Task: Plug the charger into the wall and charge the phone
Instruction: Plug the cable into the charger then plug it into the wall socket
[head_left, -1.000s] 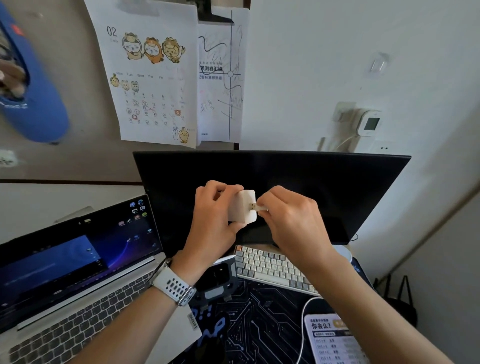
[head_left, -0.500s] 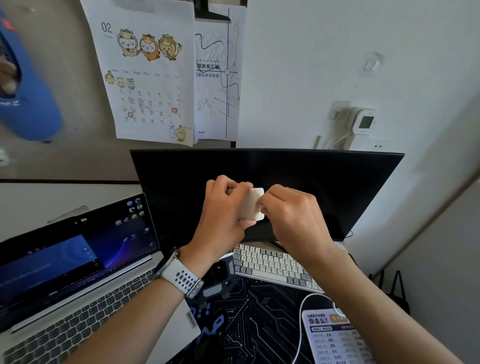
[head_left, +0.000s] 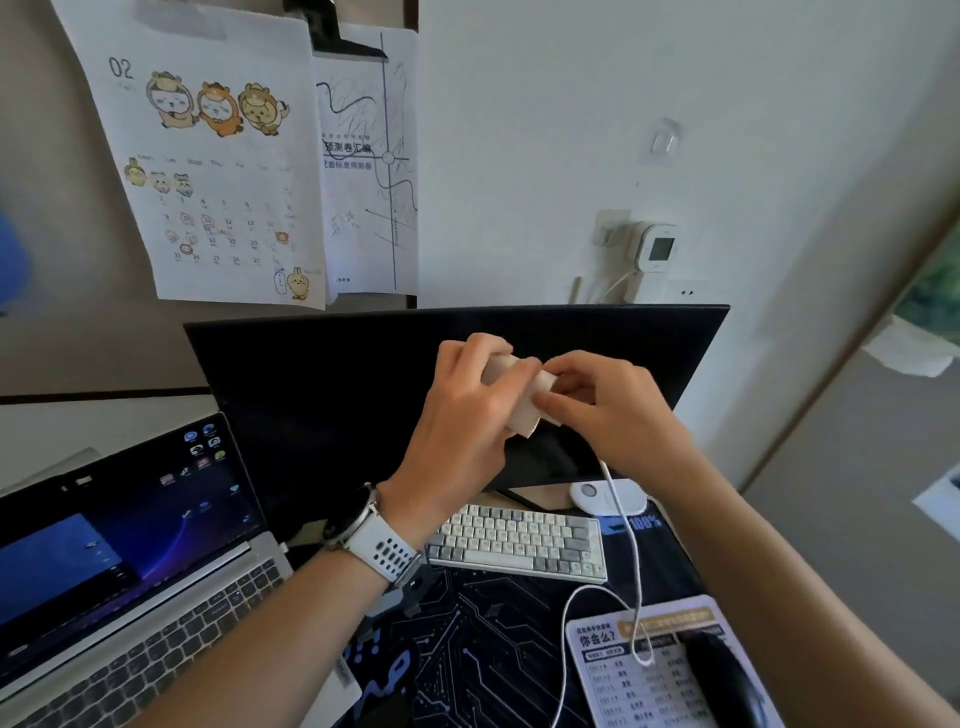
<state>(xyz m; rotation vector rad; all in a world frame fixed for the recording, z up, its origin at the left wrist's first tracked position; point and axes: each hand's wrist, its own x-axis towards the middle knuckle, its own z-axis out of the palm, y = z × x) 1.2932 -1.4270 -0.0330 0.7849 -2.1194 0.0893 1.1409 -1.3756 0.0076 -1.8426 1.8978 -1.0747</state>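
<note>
A white charger block (head_left: 521, 402) is held up in front of the dark monitor (head_left: 332, 395). My left hand (head_left: 462, 415), with a white-strapped watch on its wrist, wraps around the block. My right hand (head_left: 608, 410) pinches the end of a white cable (head_left: 631, 530) against the block's right side. The cable hangs down from that hand and loops over the desk mat. A white wall socket (head_left: 685, 292) sits just above the monitor's top right corner. No phone is visible.
An open laptop (head_left: 130, 571) stands at lower left, a white keyboard (head_left: 519, 543) in front of the monitor. A printed card (head_left: 644, 670) and black mouse (head_left: 722, 680) lie at lower right. A plugged adapter (head_left: 615, 234) and small display unit (head_left: 657, 249) hang on the wall.
The metal plug that showed beside the charger a second ago is now hidden under my right fingers. Both hands stay together at the block. The view has tilted down, showing more cable.
</note>
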